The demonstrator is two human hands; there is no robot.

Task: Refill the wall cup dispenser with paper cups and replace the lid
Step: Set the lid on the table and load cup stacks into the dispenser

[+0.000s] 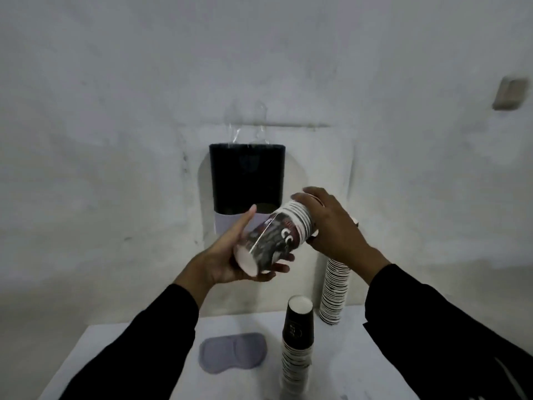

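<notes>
A dark wall cup dispenser (pixel 247 180) with a pale lower band hangs on the wall straight ahead, its top open. In front of its lower part I hold a short stack of black printed paper cups (pixel 274 238), tilted on its side. My left hand (pixel 230 258) cups the stack's closed bottom end. My right hand (pixel 331 223) grips the rim end. The grey oval lid (pixel 232 353) lies flat on the white table (pixel 121 356). Two more cup stacks stand upside down on the table: a shorter one (pixel 297 342) near me and a taller one (pixel 334 290) by the wall.
A clear plastic piece (pixel 248 122) is stuck to the wall just above the dispenser. A small grey box (pixel 510 93) is mounted high on the wall at the right. The table's left edge runs diagonally at the lower left.
</notes>
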